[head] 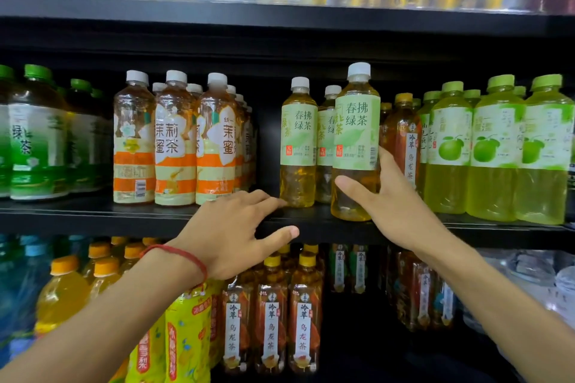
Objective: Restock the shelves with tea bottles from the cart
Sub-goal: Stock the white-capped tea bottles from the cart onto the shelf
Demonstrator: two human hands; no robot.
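The person's left forearm (pixel 109 314) and right forearm (pixel 497 295) are bare from the lower edge of the view up to the wrists. The left hand (pixel 236 233) and the right hand (pixel 395 208) are bare too, with short, plain fingernails. Round the left wrist runs a thin red braided cord bracelet (pixel 183 255), a single strand. A small loose end hangs beneath it, too small to make out.

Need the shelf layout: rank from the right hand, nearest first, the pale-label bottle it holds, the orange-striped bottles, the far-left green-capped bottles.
1. Pale-label bottle, in the right hand.
2. Orange-striped bottles, left of centre.
3. Green-capped bottles, far left.
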